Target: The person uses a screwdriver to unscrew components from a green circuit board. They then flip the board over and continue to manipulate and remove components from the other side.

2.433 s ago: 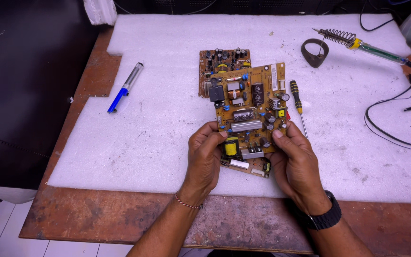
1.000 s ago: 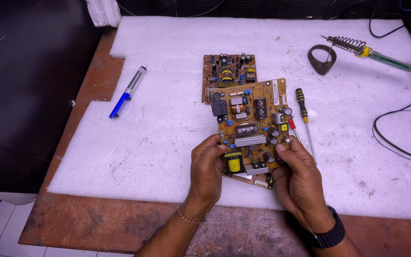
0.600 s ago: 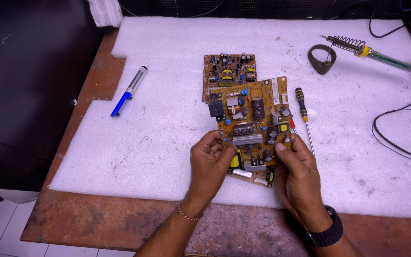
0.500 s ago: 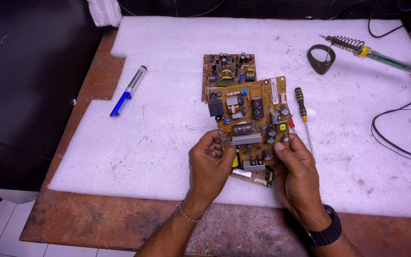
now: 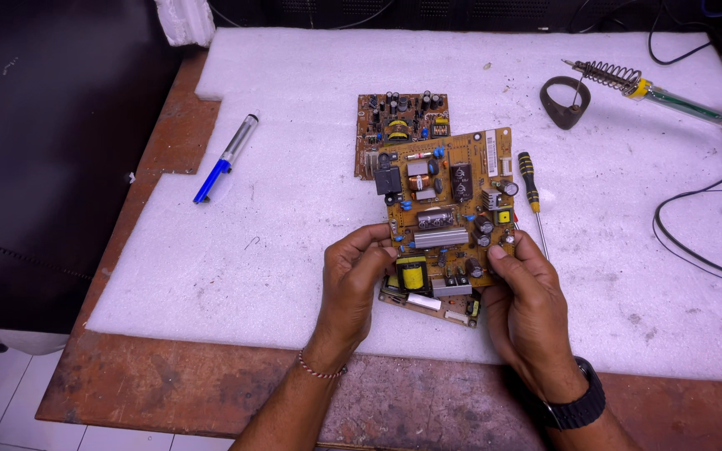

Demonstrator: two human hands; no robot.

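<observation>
Both hands are on the big brown circuit board (image 5: 449, 217), holding it by its near end just above the white foam pad (image 5: 294, 217) that covers most of the bench (image 5: 177, 392). The left hand (image 5: 353, 280) is curled closed around the board's left edge, fingertips hooked over the top near the yellow transformer, thumb side tucked under. The right hand (image 5: 528, 301) grips the right edge the same way, thumb pressed on the top face beside the small capacitors, fingers wrapped below. So the board sits between the two hands, sticking out away from the person, component side up.

Under the near end there's a narrower strip of board (image 5: 428, 302) poking out between the hands; can't tell if it's a separate piece or touching the pad.

Just behind the held board lies a smaller circuit board (image 5: 394, 121) flat on the foam, partly overlapped by it. A screwdriver (image 5: 531, 188) with a black and yellow handle lies just right of the board. Further right and back: a soldering iron (image 5: 670, 98) with its coiled spring end beside a dark ring-shaped stand (image 5: 563, 102), plus a black cable (image 5: 704, 225) looping off the edge. Well off to the left is a blue and silver pen (image 5: 226, 159).
</observation>
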